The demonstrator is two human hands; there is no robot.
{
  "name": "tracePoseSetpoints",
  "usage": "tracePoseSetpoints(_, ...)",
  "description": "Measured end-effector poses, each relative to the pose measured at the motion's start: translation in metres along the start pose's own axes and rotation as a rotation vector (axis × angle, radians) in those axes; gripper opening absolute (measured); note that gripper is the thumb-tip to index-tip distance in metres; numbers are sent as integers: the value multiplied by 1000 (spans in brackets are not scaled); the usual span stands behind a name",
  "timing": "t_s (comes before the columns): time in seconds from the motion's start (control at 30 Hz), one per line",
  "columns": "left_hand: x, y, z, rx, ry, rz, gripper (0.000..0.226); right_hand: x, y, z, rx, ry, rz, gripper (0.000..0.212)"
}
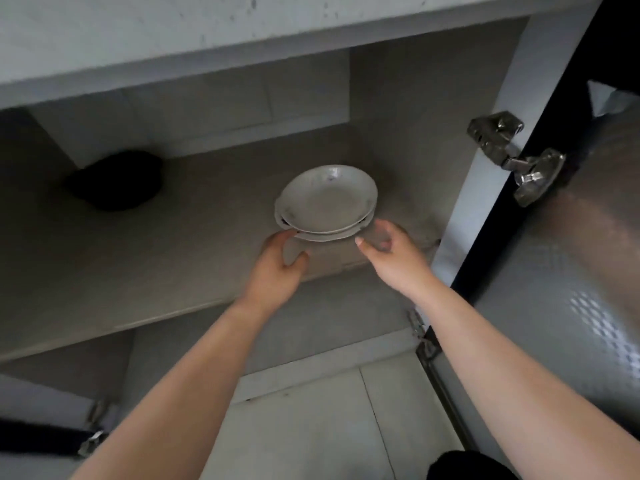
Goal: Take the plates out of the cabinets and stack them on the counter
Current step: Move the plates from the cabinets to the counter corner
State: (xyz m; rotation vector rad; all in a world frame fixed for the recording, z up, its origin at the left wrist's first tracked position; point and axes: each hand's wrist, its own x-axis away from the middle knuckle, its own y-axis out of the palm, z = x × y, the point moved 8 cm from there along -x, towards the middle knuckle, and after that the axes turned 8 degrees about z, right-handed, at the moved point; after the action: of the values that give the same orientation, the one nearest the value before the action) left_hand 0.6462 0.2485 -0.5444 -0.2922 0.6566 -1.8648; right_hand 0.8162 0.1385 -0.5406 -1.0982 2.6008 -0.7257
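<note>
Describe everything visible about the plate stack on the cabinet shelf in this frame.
The plate stack is a few shallow white plates, ceramic-looking, with faint small blue marks on the top rim. They sit nested but slightly offset, upright, on the grey shelf inside the open cabinet, toward its right side. The left hand reaches the near-left rim, fingertips at its edge; the right hand is at the near-right rim. Whether the stack is lifted yet is unclear.

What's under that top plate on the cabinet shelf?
Under the top plate at least one more white plate shows, its rim peeking out along the near edge. Anything further beneath, and the lower plate's face, is covered.
</note>
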Motion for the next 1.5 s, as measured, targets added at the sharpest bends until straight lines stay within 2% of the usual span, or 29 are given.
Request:
tracePoseSetpoints(0.13, -18, -13, -6, 7, -30, 89, 44, -30, -9, -9, -81, 10, 88, 48)
tracePoseSetpoints(0.27, -37, -19, 10, 43, -1, 141, 30, -60, -10, -15, -103, 46, 121, 47)
tracePoseSetpoints(0.4, -54, -8, -5, -43, -42, 113, 38, -78, 6, -11, -121, 50, 97, 35)
tracePoseSetpoints(0.57, -68, 3, -31, -172, -43, 85, 53, -87, 13, -2, -87, 46, 88, 33)
tracePoseSetpoints(0.7, -71, 3, -17, -210, 13, 66, 34, -96, 15, 7, -141, 59, 78, 33)
tracePoseSetpoints(0.9, -96, 12, -45, -75, -117, 123, 63, -105, 22, 20, -281, 72, 30, 34)
tracePoseSetpoints(1.0, -88, 17, -22, -74, -121, 75, 53, -100, 22, 20, -397, 128, -1, 35)
tracePoseSetpoints(1.07, -87, 22, -20, -61, -138, 63, 54, -100, 23, 22, -445, 133, -9, 35)
tracePoseSetpoints(1.27, -85, 21, -18, 90, -210, 158, 55, -99, 25, 25, -488, 148, -18, 36)
tracePoseSetpoints(1.5, -52, 11, -16, 158, -210, 218, 54, -83, 22, 25, -444, 131, -22, 32)
